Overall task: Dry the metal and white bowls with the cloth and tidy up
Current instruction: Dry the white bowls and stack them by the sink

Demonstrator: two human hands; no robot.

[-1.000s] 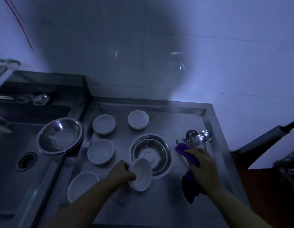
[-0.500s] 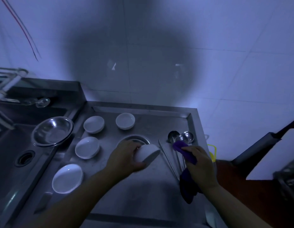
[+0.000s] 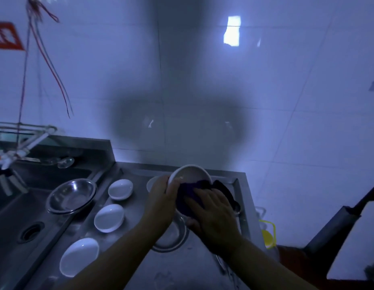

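One white bowl (image 3: 190, 174) is up mid-frame, left hand (image 3: 161, 197) clamped on its rim, right hand (image 3: 213, 208) fingers pressing the cloth (image 3: 192, 193) inside. Drying underway; next, probably wipe round, set down.

The steel counter (image 3: 127, 266) carries three white bowls (image 3: 109, 218) and a metal bowl (image 3: 171, 235).

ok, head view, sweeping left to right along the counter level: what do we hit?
Round sink drain → shiny metal bowl on the sink edge → middle white ceramic bowl → left hand → right hand with the dark purple cloth → yellow plastic object.
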